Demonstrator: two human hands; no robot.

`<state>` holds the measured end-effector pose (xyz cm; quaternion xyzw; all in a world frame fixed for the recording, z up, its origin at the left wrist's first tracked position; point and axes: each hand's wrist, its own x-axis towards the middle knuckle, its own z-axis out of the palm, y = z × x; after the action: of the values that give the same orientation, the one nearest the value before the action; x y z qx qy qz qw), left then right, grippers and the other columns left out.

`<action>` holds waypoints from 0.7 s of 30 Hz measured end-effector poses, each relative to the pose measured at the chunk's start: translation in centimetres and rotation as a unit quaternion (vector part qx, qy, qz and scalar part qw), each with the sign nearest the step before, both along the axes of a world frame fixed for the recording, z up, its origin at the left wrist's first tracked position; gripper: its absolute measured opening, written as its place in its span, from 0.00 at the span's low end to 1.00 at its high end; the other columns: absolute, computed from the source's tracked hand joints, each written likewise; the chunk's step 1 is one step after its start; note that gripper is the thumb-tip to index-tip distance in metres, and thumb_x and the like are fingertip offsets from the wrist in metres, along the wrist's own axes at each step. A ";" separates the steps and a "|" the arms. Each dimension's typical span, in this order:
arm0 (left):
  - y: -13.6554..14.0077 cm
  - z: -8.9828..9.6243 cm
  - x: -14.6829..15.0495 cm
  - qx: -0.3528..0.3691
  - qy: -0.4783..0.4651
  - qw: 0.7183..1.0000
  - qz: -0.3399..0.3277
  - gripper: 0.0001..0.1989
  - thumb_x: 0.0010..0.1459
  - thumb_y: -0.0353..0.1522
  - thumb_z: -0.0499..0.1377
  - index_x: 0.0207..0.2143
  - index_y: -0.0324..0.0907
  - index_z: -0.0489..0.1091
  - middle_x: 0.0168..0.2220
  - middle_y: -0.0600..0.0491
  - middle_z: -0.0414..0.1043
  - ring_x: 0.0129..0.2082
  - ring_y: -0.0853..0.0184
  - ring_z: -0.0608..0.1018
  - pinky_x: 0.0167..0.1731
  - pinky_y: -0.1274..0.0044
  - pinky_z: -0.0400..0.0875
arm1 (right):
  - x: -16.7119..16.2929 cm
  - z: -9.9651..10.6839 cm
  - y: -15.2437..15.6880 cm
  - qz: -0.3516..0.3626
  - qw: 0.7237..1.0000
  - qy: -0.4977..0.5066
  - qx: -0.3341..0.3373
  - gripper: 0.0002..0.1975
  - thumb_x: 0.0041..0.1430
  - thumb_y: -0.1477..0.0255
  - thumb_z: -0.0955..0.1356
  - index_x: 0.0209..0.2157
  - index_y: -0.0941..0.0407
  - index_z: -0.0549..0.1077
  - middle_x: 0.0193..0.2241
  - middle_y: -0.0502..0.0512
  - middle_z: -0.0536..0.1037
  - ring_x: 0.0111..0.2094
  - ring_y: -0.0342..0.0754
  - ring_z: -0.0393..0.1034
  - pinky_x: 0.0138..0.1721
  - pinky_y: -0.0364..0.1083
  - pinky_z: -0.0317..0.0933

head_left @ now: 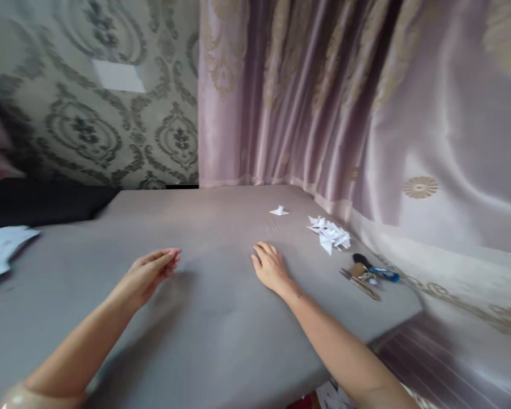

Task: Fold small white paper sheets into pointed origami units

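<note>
My left hand hovers over the grey-covered table, its shadow falling beside it. The thumb and fingers are drawn together, and nothing shows between them. My right hand is palm down at the table surface, fingers slightly bent and apart, holding nothing. Beyond its fingertips sits a single small folded white paper piece with pointed ends. Farther right lies a heap of similar folded white paper pieces. My right hand is nearest to these pieces but apart from them.
Near the right edge lie blue-and-black-handled scissors and a slim brown-handled tool, with small items between them. White sheets and a black cloth-like item lie at left. A pink curtain hangs behind the table.
</note>
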<state>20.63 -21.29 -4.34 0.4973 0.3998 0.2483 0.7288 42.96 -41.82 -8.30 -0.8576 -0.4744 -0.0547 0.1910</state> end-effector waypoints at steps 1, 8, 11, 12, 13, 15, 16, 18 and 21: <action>0.6 0.5 -0.8 0.025 0.018 1.000 0.008 0.13 0.40 0.32 0.70 0.30 0.36 0.77 0.27 0.51 0.74 0.24 0.72 0.73 0.25 0.82 0.67 | 0.1 -0.2 -0.1 0.009 1.000 -0.005 0.006 0.18 0.64 0.69 0.60 0.51 0.56 0.72 0.53 0.60 0.72 0.55 0.52 0.64 0.55 0.50 0.57; 7.4 2.4 -10.1 0.173 0.126 0.961 0.175 0.13 0.46 0.35 0.67 0.33 0.34 0.76 0.28 0.47 0.75 0.26 0.70 0.73 0.27 0.79 0.66 | 2.8 -2.5 0.7 0.055 0.995 -0.061 0.051 0.22 0.63 0.65 0.57 0.47 0.61 0.75 0.50 0.66 0.74 0.50 0.58 0.68 0.52 0.56 0.62; 11.0 2.6 -15.1 0.206 0.194 0.919 0.275 0.15 0.53 0.32 0.62 0.41 0.30 0.73 0.32 0.45 0.75 0.28 0.69 0.74 0.30 0.77 0.69 | 3.9 -3.9 1.1 0.052 0.994 -0.089 0.044 0.25 0.62 0.62 0.56 0.47 0.60 0.75 0.50 0.64 0.74 0.49 0.59 0.69 0.50 0.56 0.64; 12.1 2.8 -16.6 0.219 0.219 0.904 0.296 0.16 0.56 0.32 0.60 0.44 0.29 0.72 0.34 0.45 0.75 0.30 0.68 0.75 0.32 0.76 0.70 | 4.1 -4.2 1.2 0.054 0.993 -0.094 0.048 0.25 0.62 0.61 0.55 0.47 0.59 0.75 0.50 0.64 0.75 0.48 0.59 0.70 0.50 0.56 0.64; 13.1 2.9 -17.9 0.231 0.247 0.888 0.311 0.16 0.58 0.32 0.58 0.46 0.29 0.70 0.37 0.44 0.74 0.33 0.67 0.75 0.34 0.75 0.71 | 4.3 -4.5 1.2 0.055 0.993 -0.097 0.048 0.25 0.62 0.60 0.55 0.47 0.58 0.75 0.50 0.63 0.75 0.48 0.59 0.70 0.50 0.56 0.64; 14.8 3.2 -20.1 0.255 0.300 0.862 0.320 0.16 0.61 0.33 0.57 0.48 0.33 0.69 0.43 0.45 0.73 0.39 0.64 0.76 0.39 0.71 0.73 | 4.6 -4.9 1.3 0.056 0.992 -0.103 0.053 0.27 0.61 0.59 0.54 0.46 0.59 0.75 0.49 0.64 0.75 0.48 0.61 0.70 0.49 0.57 0.65; 15.6 3.3 -20.9 0.264 0.327 0.852 0.312 0.16 0.62 0.36 0.57 0.49 0.36 0.68 0.46 0.47 0.71 0.42 0.62 0.75 0.41 0.68 0.73 | 4.7 -5.0 1.3 0.056 0.992 -0.103 0.057 0.27 0.61 0.58 0.54 0.46 0.59 0.75 0.49 0.64 0.75 0.48 0.61 0.70 0.49 0.57 0.65; 17.0 3.4 -21.8 0.281 0.375 0.838 0.281 0.17 0.62 0.37 0.58 0.50 0.38 0.68 0.50 0.48 0.69 0.46 0.58 0.75 0.43 0.65 0.73 | 4.8 -5.2 1.3 0.055 0.991 -0.106 0.063 0.27 0.60 0.58 0.54 0.45 0.58 0.75 0.49 0.64 0.75 0.48 0.62 0.70 0.48 0.57 0.65; 18.8 3.2 -21.9 0.290 0.437 0.819 0.230 0.17 0.62 0.37 0.57 0.51 0.39 0.66 0.51 0.47 0.69 0.46 0.60 0.75 0.44 0.64 0.73 | 4.9 -5.1 1.4 0.056 0.991 -0.109 0.061 0.27 0.60 0.58 0.54 0.45 0.58 0.74 0.48 0.65 0.75 0.47 0.62 0.71 0.48 0.58 0.65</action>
<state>-1.23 -2.45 -1.16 0.6355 0.6889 0.2700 0.2206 47.91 -40.47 -13.40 -0.8054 -0.5352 -0.1659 0.1934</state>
